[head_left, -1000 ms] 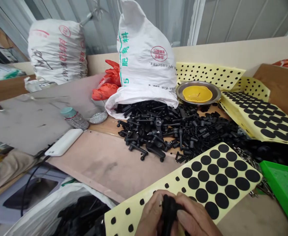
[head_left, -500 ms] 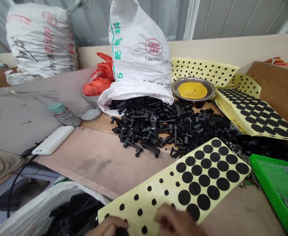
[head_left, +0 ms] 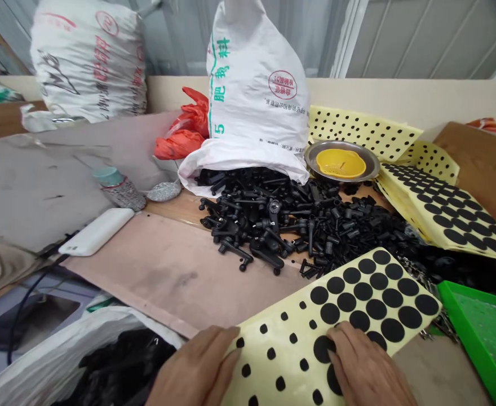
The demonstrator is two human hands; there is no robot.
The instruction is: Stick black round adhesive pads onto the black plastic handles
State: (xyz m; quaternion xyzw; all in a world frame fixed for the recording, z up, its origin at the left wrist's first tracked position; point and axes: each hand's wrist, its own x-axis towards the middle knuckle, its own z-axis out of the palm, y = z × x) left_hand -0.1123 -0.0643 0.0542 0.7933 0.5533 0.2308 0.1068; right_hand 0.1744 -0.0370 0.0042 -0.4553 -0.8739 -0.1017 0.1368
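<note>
The open left hand (head_left: 197, 366) and open right hand (head_left: 366, 363) rest flat on a pale yellow backing sheet dotted with round black rubber pads (head_left: 286, 330), gripping nothing. Just beyond the sheet lies a heap of black plastic handles (head_left: 299, 225).

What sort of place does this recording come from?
Probably a workshop for hand assembly: black plastic clamping handles spill from a woven fertilizer sack onto a wooden bench, and the left hand and right hand rest on a yellow-backed sheet of black adhesive pads.
</note>
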